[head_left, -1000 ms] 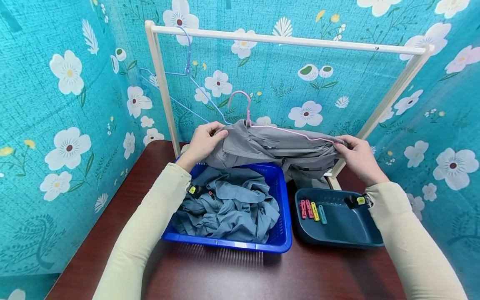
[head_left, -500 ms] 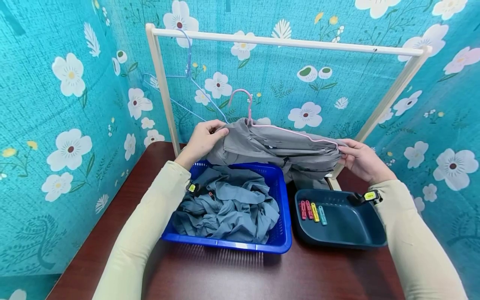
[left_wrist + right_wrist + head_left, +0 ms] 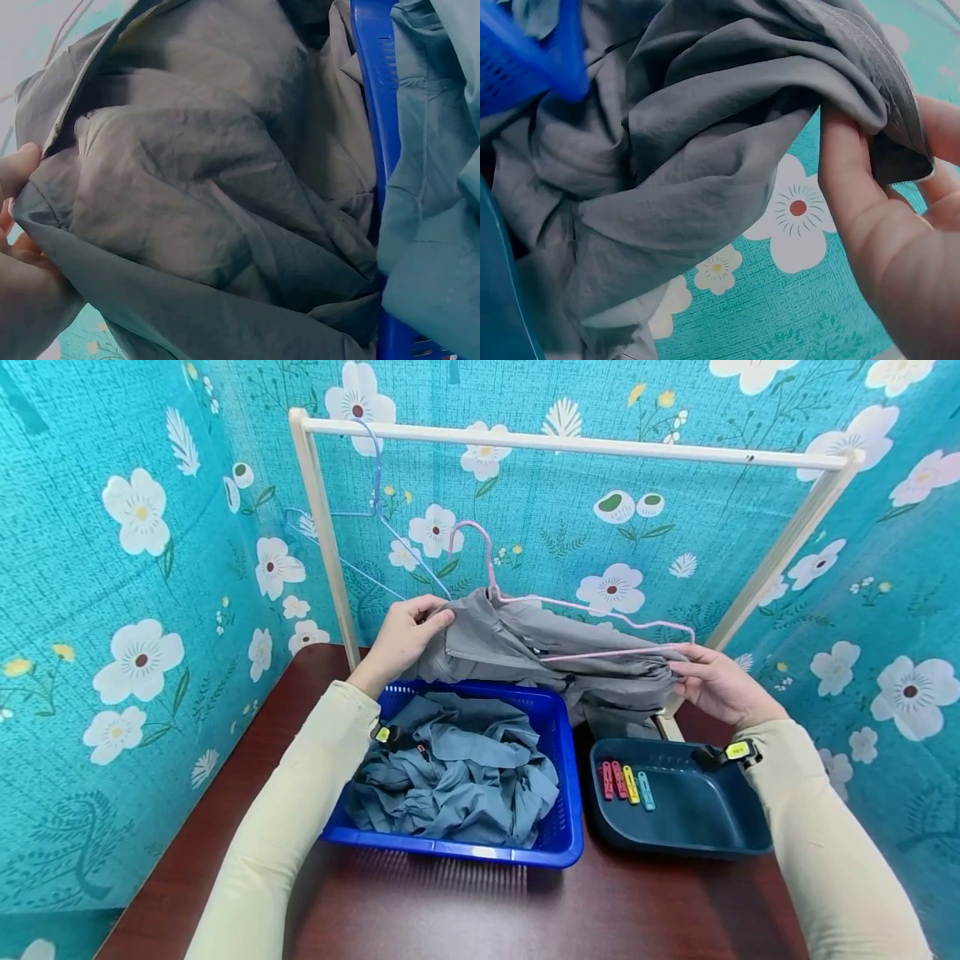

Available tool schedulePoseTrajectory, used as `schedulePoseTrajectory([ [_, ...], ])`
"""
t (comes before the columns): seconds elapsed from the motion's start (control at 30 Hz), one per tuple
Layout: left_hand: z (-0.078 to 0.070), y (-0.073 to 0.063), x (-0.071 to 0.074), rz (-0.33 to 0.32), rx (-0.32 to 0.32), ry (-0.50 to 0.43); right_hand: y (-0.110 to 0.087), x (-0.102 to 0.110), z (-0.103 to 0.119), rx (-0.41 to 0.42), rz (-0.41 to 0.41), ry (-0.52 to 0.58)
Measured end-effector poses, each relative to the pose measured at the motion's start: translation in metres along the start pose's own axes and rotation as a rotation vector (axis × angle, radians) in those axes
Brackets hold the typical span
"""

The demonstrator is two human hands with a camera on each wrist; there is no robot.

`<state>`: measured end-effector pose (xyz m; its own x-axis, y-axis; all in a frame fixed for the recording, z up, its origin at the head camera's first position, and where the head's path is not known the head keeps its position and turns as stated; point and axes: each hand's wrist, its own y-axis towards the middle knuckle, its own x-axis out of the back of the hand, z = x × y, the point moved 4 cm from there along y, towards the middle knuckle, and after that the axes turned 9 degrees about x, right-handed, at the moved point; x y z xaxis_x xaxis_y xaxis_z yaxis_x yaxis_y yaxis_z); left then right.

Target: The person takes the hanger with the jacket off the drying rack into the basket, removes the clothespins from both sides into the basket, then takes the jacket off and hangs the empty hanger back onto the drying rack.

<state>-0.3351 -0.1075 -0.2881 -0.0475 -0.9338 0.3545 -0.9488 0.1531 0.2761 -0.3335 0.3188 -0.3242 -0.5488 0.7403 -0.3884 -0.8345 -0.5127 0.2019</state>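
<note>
A grey garment (image 3: 487,643) is stretched between both hands above the back of the blue basket (image 3: 574,793). My left hand (image 3: 405,635) pinches its left edge between thumb and fingers; the left wrist view shows the loose cloth (image 3: 187,180) hanging from that grip. At the other end, my right hand (image 3: 720,685) holds the gathered edge, seen between its fingers in the right wrist view. A pink hanger (image 3: 491,560) sits partly inside the garment, hook up. Its right shoulder and part of its bottom bar are outside the cloth, by the right fingertips; its left part is hidden.
A wooden rack (image 3: 570,443) stands behind, with a blue hanger (image 3: 377,477) on its rail. Crumpled blue-grey clothing (image 3: 465,777) fills the basket. Right of it, a dark tray (image 3: 697,810) holds several clothes pegs (image 3: 632,785). All stand on a brown table (image 3: 420,910).
The hanger's right end has risen out of the cloth, exposing its bottom bar, and the hook has shifted up and slightly left. The right hand has shifted its hold; the left barely moved.
</note>
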Motion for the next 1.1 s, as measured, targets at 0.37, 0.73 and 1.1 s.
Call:
schedulePoseTrajectory([
  [0.37,-0.015,-0.004,0.005,-0.037,-0.009,-0.035,0.002,-0.034,-0.013,0.009,-0.088,-0.414],
  [0.73,-0.009,0.001,0.0,-0.063,-0.015,-0.028,0.013,-0.093,-0.037,-0.092,-0.043,-1.0],
  [1.1,-0.008,0.004,-0.001,-0.046,-0.002,-0.039,0.028,-0.132,-0.069,0.021,0.075,-1.127],
])
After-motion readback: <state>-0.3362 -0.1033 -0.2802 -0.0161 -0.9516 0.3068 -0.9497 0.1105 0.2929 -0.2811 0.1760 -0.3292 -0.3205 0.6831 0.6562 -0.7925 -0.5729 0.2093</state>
